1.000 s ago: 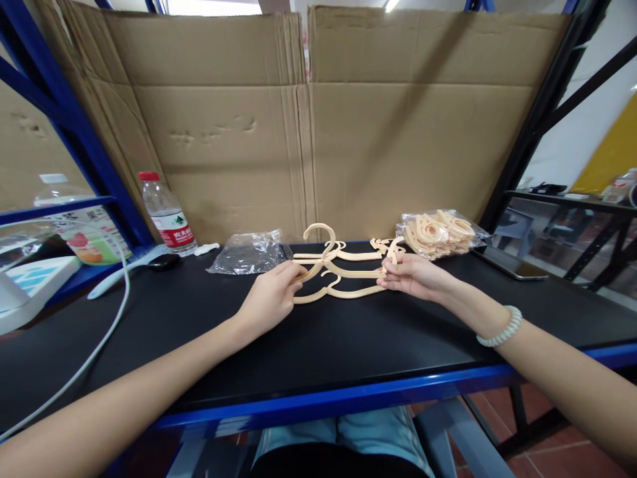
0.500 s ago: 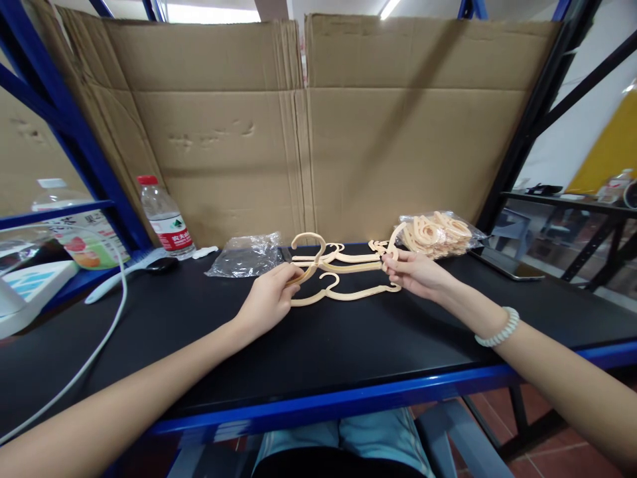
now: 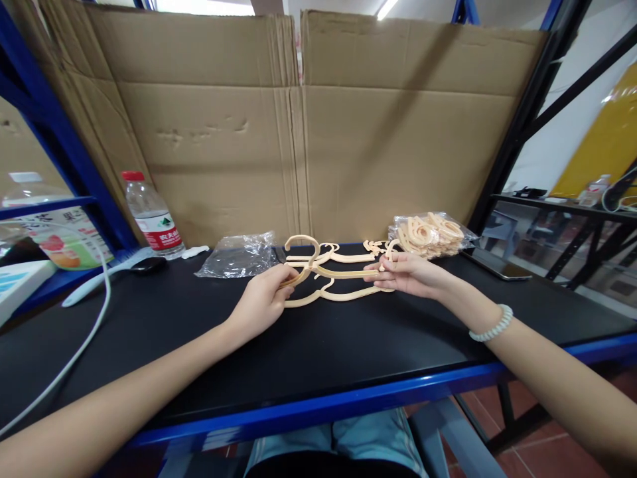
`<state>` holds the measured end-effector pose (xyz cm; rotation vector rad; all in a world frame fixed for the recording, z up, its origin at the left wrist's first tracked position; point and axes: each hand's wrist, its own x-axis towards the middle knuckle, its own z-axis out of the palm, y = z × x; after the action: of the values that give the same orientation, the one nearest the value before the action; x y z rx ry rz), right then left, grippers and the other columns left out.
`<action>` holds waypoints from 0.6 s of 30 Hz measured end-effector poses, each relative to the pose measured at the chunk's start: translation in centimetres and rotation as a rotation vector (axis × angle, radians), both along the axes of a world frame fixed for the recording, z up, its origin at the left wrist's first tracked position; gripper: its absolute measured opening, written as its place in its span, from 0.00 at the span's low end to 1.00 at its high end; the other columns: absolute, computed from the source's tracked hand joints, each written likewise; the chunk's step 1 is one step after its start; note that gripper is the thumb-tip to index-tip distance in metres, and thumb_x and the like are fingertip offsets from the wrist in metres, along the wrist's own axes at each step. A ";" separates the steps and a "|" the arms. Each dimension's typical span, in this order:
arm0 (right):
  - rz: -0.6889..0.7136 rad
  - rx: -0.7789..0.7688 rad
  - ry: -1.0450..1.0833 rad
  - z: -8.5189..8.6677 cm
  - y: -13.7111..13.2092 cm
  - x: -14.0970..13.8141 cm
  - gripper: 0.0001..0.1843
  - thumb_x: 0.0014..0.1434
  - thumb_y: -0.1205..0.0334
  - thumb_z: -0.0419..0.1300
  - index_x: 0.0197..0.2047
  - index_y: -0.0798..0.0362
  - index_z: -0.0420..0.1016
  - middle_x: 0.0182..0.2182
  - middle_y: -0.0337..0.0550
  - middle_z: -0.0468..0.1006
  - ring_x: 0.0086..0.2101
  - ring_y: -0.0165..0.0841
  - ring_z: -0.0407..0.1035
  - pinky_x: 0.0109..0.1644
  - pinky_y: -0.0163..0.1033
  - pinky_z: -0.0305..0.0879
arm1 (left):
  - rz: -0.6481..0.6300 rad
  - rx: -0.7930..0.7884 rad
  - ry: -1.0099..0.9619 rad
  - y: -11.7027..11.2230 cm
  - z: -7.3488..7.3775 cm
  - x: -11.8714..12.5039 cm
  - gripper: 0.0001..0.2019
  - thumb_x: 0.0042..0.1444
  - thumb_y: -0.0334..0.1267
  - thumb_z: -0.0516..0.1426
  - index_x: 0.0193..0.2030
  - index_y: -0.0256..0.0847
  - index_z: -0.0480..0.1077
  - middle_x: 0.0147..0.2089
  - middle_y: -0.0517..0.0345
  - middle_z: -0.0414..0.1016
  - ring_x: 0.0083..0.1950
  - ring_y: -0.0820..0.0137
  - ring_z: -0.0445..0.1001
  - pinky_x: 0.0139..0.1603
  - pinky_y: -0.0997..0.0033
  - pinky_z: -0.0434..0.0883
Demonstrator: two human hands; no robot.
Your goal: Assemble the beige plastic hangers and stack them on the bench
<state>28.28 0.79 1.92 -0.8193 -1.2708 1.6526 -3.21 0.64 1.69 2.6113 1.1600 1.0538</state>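
Observation:
A beige plastic clothes hanger [image 3: 343, 273] is held up above the black tabletop, its hook pointing upward. My left hand [image 3: 261, 295] is closed round the hanger's left arm. At the hanger's right end, the fingers of my right hand [image 3: 411, 273] pinch a small curved beige piece [image 3: 391, 247]; whether it is joined to the hanger I cannot tell. A second beige hanger [image 3: 348, 294] lies on the table just below, and another beige hanger [image 3: 351, 258] lies behind. Small loose beige pieces [image 3: 374, 247] rest near the right hand.
To the right is a clear bag of beige curved parts [image 3: 430, 234], with a flat dark device [image 3: 500, 264] beside it. An emptied-looking plastic bag [image 3: 236, 255], a red-capped bottle [image 3: 156, 219] and a white cable [image 3: 102, 312] are on the left. Cardboard [image 3: 223, 146] stands behind.
The small curved piece in my right hand has tipped lower against the hanger's end, and the right fingers have shifted leftward over that end. My left hand keeps its grip. The view has shifted slightly.

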 end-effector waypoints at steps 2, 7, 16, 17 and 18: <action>0.032 -0.028 -0.018 0.1 -0.2 0.0 0.10 0.52 0.64 0.68 0.31 0.59 0.71 0.40 0.52 0.77 0.44 0.41 0.74 0.45 0.37 0.73 | -0.003 0.004 0.015 0.0 0.1 0.0 0.07 0.52 0.28 0.48 0.34 0.40 0.65 0.31 0.59 0.68 0.32 0.69 0.67 0.35 0.71 0.64; 0.031 -0.044 -0.032 0.0 -0.2 0.0 0.08 0.55 0.66 0.66 0.31 0.58 0.69 0.37 0.51 0.78 0.39 0.41 0.76 0.47 0.41 0.74 | -0.016 0.018 0.034 -0.1 0.1 0.1 0.06 0.54 0.30 0.49 0.35 0.40 0.66 0.33 0.58 0.70 0.34 0.69 0.68 0.37 0.70 0.66; 0.037 -0.016 -0.079 -0.1 -0.2 -0.2 0.12 0.51 0.63 0.69 0.31 0.56 0.69 0.31 0.48 0.79 0.38 0.41 0.77 0.46 0.39 0.75 | -0.020 0.027 0.042 0.1 -0.1 0.0 0.07 0.55 0.30 0.49 0.36 0.41 0.67 0.34 0.58 0.71 0.35 0.69 0.69 0.37 0.71 0.66; 0.029 0.001 -0.080 -0.1 -0.3 -0.3 0.12 0.51 0.63 0.69 0.30 0.56 0.68 0.31 0.47 0.79 0.38 0.41 0.77 0.46 0.39 0.75 | -0.021 0.026 0.040 0.1 -0.1 0.0 0.07 0.55 0.30 0.49 0.36 0.41 0.67 0.34 0.58 0.71 0.35 0.69 0.69 0.37 0.71 0.66; 0.019 0.019 -0.080 -0.2 -0.3 -0.4 0.13 0.50 0.63 0.69 0.30 0.56 0.68 0.31 0.47 0.79 0.37 0.41 0.77 0.45 0.39 0.75 | -0.023 0.025 0.039 0.1 -0.1 0.0 0.07 0.55 0.30 0.49 0.36 0.41 0.67 0.34 0.57 0.71 0.35 0.69 0.69 0.37 0.70 0.66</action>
<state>27.90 0.46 1.76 -0.8716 -1.3513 1.6340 -3.21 0.74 1.57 2.6687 1.1295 1.0242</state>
